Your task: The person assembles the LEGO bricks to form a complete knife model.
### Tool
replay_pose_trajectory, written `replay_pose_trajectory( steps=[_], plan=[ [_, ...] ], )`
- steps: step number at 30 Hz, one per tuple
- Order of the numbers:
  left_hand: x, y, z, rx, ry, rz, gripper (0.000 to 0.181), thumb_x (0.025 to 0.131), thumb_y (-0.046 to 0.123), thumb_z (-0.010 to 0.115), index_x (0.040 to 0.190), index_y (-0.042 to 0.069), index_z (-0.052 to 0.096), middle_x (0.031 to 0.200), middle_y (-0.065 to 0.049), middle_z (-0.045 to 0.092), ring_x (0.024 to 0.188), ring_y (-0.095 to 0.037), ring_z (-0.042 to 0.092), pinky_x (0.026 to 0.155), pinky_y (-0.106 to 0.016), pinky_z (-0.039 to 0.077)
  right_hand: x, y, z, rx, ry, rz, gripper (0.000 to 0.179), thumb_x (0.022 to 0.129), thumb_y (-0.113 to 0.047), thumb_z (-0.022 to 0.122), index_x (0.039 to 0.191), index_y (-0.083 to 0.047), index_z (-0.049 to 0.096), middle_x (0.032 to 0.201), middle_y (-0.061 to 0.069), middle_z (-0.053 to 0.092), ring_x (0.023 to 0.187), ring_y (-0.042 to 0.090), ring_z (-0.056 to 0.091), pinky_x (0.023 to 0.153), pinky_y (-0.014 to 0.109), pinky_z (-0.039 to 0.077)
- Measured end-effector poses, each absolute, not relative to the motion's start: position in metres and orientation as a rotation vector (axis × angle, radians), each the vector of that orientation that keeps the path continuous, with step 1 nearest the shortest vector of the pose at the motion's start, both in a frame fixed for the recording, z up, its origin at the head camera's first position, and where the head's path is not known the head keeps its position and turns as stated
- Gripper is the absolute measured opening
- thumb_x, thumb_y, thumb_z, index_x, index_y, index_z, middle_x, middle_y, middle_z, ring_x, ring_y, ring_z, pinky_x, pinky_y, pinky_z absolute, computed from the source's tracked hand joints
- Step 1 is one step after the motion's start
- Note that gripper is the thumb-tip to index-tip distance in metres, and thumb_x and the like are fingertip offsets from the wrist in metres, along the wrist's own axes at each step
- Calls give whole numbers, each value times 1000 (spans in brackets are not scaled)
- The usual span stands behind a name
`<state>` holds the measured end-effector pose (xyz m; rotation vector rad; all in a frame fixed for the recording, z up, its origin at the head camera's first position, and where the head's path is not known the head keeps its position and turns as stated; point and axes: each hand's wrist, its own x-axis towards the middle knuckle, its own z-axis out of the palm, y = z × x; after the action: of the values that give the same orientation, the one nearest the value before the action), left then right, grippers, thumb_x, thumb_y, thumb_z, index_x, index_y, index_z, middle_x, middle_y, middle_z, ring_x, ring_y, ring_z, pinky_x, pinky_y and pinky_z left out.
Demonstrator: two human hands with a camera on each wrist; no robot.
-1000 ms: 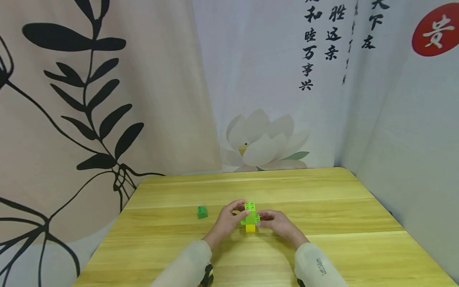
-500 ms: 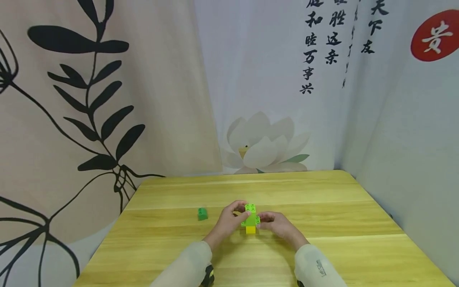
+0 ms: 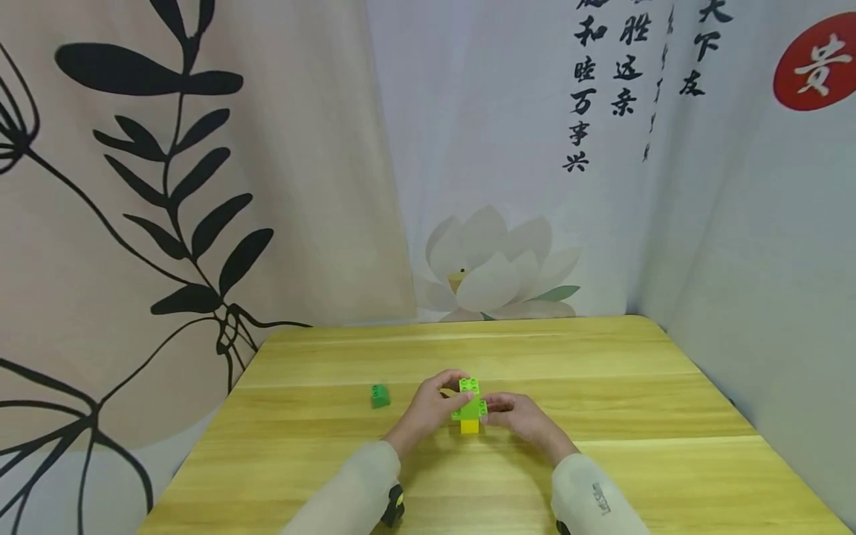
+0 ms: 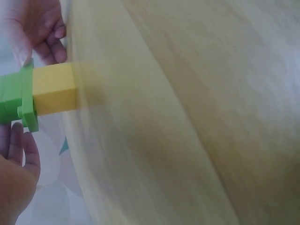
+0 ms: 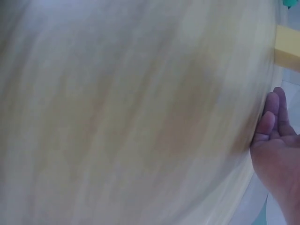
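Observation:
A small building-block tower stands upright on the table in the head view, a yellow brick (image 3: 469, 427) under light green bricks (image 3: 471, 406). My left hand (image 3: 428, 410) grips the green part from the left, thumb across its near face. From the right, my right hand (image 3: 524, 422) pinches the studded end of the green piece that juts out sideways. The left wrist view shows the yellow brick (image 4: 54, 89) below a green plate (image 4: 28, 96), with the right thumb on the plate's edge. In the right wrist view, the curled lower fingers (image 5: 270, 123) stay apart from the yellow brick.
A darker green brick (image 3: 380, 396) with a sloped side lies on the wooden table (image 3: 602, 371), left of the tower. Behind the table hangs a printed curtain (image 3: 321, 186) with plant drawings and writing. Another curtain runs along the right side.
The hands and the tower keep their places relative to each other. Only the head view has shifted slightly.

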<state>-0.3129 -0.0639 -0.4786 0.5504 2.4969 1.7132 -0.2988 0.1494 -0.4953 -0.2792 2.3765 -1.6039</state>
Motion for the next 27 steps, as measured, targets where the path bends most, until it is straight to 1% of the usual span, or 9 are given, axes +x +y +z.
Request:
replay_pose_trajectory(
  steps=[3, 7, 9, 12, 16, 24, 27],
  plan=[
    [-313, -64, -478, 541, 2510, 1704, 29, 94, 37, 69, 120, 23, 65, 111, 7, 63, 107, -18, 54, 89, -37, 47, -300, 149, -495, -266, 2384, -1593, 43, 91, -25, 74, 128, -6, 64, 120, 6, 66, 111, 25, 59, 97, 51, 46],
    [-312, -63, -479, 535, 2513, 1723, 31, 94, 35, 69, 121, 21, 65, 113, 5, 61, 111, -26, 53, 87, -38, 46, -300, 149, -495, -244, 2365, -1605, 43, 91, -25, 74, 128, -7, 64, 121, 6, 66, 112, 25, 59, 98, 52, 45],
    [-311, -62, -480, 543, 2511, 1741, 31, 94, 34, 69, 122, 20, 65, 114, 4, 61, 111, -28, 53, 86, -37, 45, -300, 149, -495, -243, 2363, -1611, 44, 91, -26, 74, 129, -6, 64, 122, 7, 65, 113, 26, 59, 98, 53, 44],
    [-310, -61, -482, 559, 2510, 1747, 31, 95, 33, 69, 122, 19, 64, 112, 3, 60, 107, -24, 53, 84, -36, 46, -298, 150, -495, -235, 2371, -1606, 44, 90, -27, 74, 128, -7, 64, 121, 7, 66, 113, 27, 59, 98, 53, 44],
    [-310, -60, -486, 536, 2519, 1735, 32, 94, 36, 69, 123, 22, 64, 108, 5, 60, 101, -17, 52, 84, -35, 45, -296, 150, -494, -226, 2378, -1599, 44, 90, -27, 74, 129, -7, 64, 121, 6, 66, 113, 26, 59, 98, 53, 44],
    [-311, -58, -485, 530, 2529, 1758, 31, 94, 35, 69, 122, 21, 65, 110, 5, 60, 105, -20, 53, 87, -38, 44, -295, 150, -495, -234, 2391, -1604, 45, 92, -26, 73, 130, -5, 62, 123, 8, 65, 114, 29, 58, 98, 55, 43],
    [-308, -60, -485, 516, 2533, 1769, 34, 94, 35, 69, 125, 19, 65, 110, 5, 61, 106, -19, 54, 87, -38, 44, -295, 149, -494, -233, 2386, -1609, 46, 91, -26, 73, 131, -5, 62, 124, 8, 65, 115, 29, 58, 98, 55, 43]
  ],
)
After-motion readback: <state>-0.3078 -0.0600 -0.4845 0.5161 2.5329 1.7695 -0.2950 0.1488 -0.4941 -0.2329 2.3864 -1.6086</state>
